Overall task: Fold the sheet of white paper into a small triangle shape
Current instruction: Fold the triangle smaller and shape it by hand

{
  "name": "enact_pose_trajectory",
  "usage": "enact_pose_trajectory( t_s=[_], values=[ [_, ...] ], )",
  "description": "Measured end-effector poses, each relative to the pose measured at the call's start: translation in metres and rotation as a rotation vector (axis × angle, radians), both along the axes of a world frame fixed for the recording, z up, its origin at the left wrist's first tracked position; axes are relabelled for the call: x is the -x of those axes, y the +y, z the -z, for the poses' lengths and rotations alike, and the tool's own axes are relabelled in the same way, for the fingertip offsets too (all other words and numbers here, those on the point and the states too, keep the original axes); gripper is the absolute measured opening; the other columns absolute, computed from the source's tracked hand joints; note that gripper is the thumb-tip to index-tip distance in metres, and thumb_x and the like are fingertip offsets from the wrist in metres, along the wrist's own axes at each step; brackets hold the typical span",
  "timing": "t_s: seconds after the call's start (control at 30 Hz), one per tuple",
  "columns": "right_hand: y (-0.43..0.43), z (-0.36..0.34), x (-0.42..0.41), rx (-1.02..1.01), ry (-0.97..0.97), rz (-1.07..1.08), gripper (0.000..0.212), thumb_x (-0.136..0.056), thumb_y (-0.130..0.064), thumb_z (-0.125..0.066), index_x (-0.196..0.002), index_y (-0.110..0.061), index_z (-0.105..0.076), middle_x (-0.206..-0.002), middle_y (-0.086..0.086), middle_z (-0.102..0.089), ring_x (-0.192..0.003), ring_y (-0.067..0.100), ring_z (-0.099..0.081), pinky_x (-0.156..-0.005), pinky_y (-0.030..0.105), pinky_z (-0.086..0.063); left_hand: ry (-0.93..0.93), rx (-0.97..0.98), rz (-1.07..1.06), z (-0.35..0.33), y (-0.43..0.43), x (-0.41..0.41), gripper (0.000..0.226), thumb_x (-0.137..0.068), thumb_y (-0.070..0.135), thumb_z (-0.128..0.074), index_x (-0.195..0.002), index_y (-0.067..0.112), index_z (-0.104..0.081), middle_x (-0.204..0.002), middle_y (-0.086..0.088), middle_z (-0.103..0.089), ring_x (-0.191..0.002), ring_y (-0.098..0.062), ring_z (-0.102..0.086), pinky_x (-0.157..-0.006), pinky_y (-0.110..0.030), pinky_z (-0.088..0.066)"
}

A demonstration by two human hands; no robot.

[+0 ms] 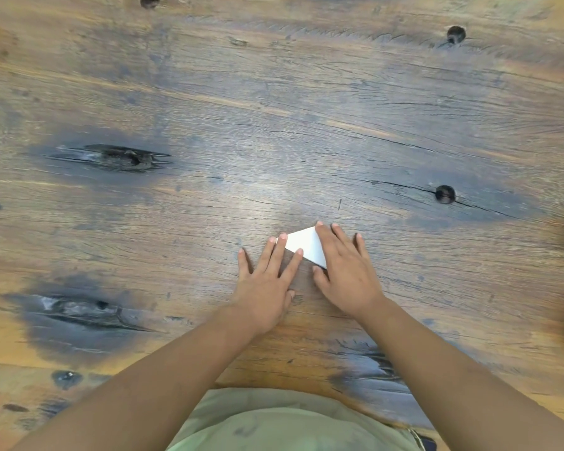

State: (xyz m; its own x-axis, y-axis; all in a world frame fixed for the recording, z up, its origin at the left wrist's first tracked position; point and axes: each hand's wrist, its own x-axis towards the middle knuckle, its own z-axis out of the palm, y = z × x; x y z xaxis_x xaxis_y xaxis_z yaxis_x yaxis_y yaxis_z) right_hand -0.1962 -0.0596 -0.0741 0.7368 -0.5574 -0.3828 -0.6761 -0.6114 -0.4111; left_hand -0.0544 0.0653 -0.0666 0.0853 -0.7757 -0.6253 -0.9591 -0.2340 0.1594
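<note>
The white paper (304, 245) lies folded into a small flat shape on the wooden table (209, 125), just beyond my hands. My right hand (345, 271) lies flat, fingers spread, covering the paper's right part and pressing it down. My left hand (267, 281) rests flat on the table to the left, with two fingertips touching the paper's left edge. Only a small slanted white patch shows between the hands; the rest is hidden under my right hand.
The table is rough dark-stained wood with knots and cracks, such as a long split (118, 156) at the left and a round knot hole (445, 194) to the right. My green shirt (290, 424) shows at the bottom edge.
</note>
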Motion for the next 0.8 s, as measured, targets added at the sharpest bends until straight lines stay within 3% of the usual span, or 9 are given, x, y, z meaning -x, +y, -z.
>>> enact_pose_trajectory(
  t_s=[0.17,0.33,0.5,0.67,0.8],
  values=[
    [0.001,-0.004,-0.001,-0.03,-0.013,0.043,0.071,-0.093,-0.028,-0.043,-0.154,-0.017,-0.009,-0.161,0.0,-0.024,-0.15,0.018,-0.01,-0.122,0.048,-0.01,-0.009,0.048,-0.034,0.001,0.004,0.003,0.072,-0.103,0.046,-0.027,-0.154,0.024,0.019,-0.16,-0.013,0.029,-0.149,-0.029,0.02,-0.114,-0.07,-0.004],
    [0.002,-0.011,-0.001,0.007,-0.089,0.162,0.071,-0.091,-0.013,-0.049,-0.153,-0.014,-0.016,-0.16,0.003,-0.025,-0.15,0.019,-0.012,-0.122,0.045,-0.009,-0.043,0.105,-0.097,-0.003,0.013,0.011,0.066,-0.103,0.043,-0.03,-0.157,0.017,-0.001,-0.162,-0.018,0.0,-0.149,-0.033,-0.002,-0.116,-0.065,-0.01],
    [0.014,-0.013,-0.005,0.015,-0.116,0.057,0.07,-0.089,-0.007,-0.045,-0.153,-0.012,-0.018,-0.16,0.003,-0.027,-0.15,0.019,-0.012,-0.123,0.04,-0.006,-0.098,0.147,-0.044,-0.006,0.019,0.013,0.065,-0.099,0.038,-0.037,-0.156,0.016,-0.011,-0.148,-0.021,-0.026,-0.138,-0.036,-0.024,-0.113,-0.063,-0.017],
    [0.027,-0.005,-0.014,0.001,-0.121,-0.023,0.063,-0.091,-0.012,-0.037,-0.152,-0.011,-0.021,-0.157,0.003,-0.032,-0.15,0.02,-0.016,-0.122,0.043,-0.01,-0.099,0.161,-0.029,-0.007,0.014,0.013,0.062,-0.099,0.035,-0.037,-0.154,0.015,-0.016,-0.139,-0.019,-0.034,-0.131,-0.036,-0.032,-0.112,-0.06,-0.021],
    [0.033,0.003,-0.017,-0.03,-0.077,-0.052,0.07,-0.09,-0.009,-0.045,-0.154,-0.017,-0.017,-0.163,-0.003,-0.019,-0.151,0.016,-0.006,-0.122,0.046,-0.008,-0.054,0.24,-0.019,-0.009,0.012,0.009,0.056,-0.095,0.032,-0.044,-0.148,0.016,-0.033,-0.126,-0.013,-0.046,-0.119,-0.032,-0.042,-0.109,-0.057,-0.028]
  ],
)
